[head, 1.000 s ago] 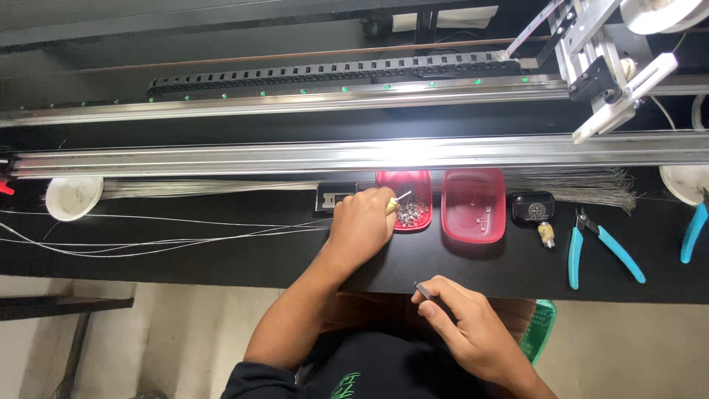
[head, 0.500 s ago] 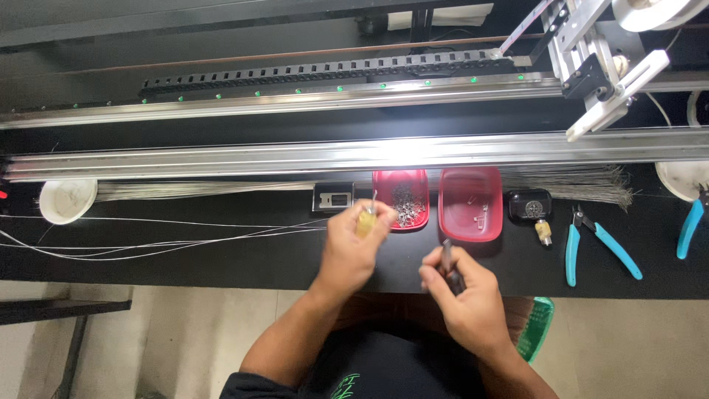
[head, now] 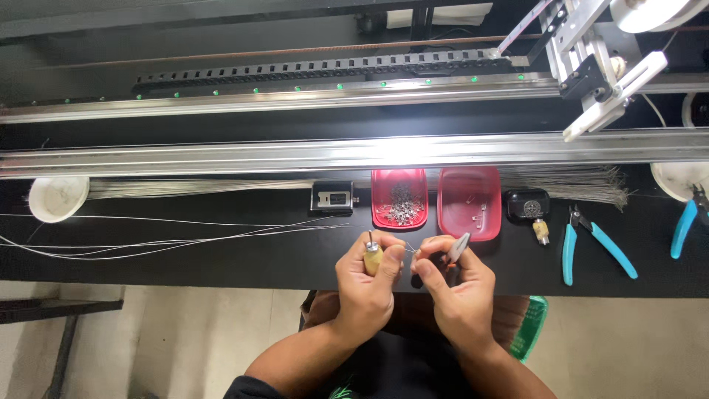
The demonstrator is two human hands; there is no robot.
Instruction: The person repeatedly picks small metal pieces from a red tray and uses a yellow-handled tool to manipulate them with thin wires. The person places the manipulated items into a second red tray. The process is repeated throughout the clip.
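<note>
Over the front edge of the black workbench (head: 185,270), both hands are up close together, nearly touching. Left hand (head: 367,284) is curled tight around a small tool with a yellowish handle (head: 373,260) and a metal tip pointing up and away from the body. Right hand (head: 456,290) is pinched narrow, thumb and fingers clamped on a slim silver tool (head: 458,247) that angles up to the right; whether it's tweezers or a small blade, can't tell. Between the two hands runs a fine wire (head: 408,249), very thin, meeting the tip of the yellow-handled tool.

Just beyond the hands sit two red trays side by side: the left red tray (head: 399,216) is heaped with small metal parts, the right red tray (head: 468,222) holds only a few. Left of them, a small black block (head: 331,198). Right of them, a black round-faced gadget (head: 526,205) with a little brass piece (head: 541,231) just below it. Further right, blue-handled cutters (head: 591,244) lie flat, and a second blue-handled tool (head: 684,225) sits at the edge by a white dish (head: 672,179). Far left, a white cup (head: 59,198), with long loose wires (head: 170,238) trailing across the bench toward the hands. Behind it all, long aluminium rails (head: 221,157) span the whole width.
</note>
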